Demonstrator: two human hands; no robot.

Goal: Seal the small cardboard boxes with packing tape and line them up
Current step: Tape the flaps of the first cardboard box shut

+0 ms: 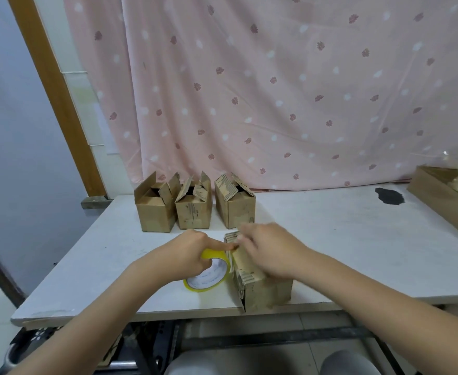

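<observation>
Near box: a small cardboard box (260, 282) lies on the white table (357, 239), its near corner at the table's front edge.
Left hand: the left hand (192, 253) grips a roll of yellow packing tape (209, 274), fingers curled over the top of the roll, forefinger stretched out to the box's top edge.
Tape roll: it stands tilted on the table, touching the left side of the near box.
Right hand: the right hand (268, 250) rests on top of the near box with fingers bent toward the left hand; the fingertips are blurred, so whether they pinch a tape end cannot be told.
Back row: three small cardboard boxes stand behind the near box by the curtain, flaps up and unsealed: the left open box (156, 209), the middle open box (194, 209) just beside it, and the right open box (236, 207) a little apart.
Open room: bare tabletop lies to the right of the near box and to the left of the tape roll; a strip of free surface separates the near box from the back row.
Right of the near box: a dark stain (390, 196) marks the tabletop far off, and a large carton (438, 196) sits at the table's right edge.
Backdrop: a pink leaf-print curtain (276, 90) hangs behind the back row.
</observation>
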